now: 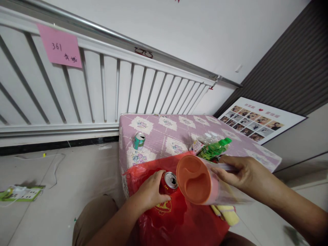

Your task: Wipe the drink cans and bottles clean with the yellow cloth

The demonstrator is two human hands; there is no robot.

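Note:
My left hand (150, 192) is wrapped round a red drink can (169, 183) with an opened top, low over a red plastic sheet or bag (176, 218) with a yellow print. In my right hand (242, 176) is the handle of a clear plastic pitcher (222, 193) with an orange lid (193, 179). The pitcher is tipped over so that its lid faces left and toward me, close beside the can. Whether the two touch, I cannot tell. Most of the pitcher's inside is hidden from view.
A green can (139, 141) stands on the flowered tablecloth (176, 131). Green-labelled bottles (215, 149) lie behind the pitcher, and a yellow cloth (228, 214) hangs at the right edge. A white radiator (151, 89) lines the wall; a power strip (23, 193) lies on the floor.

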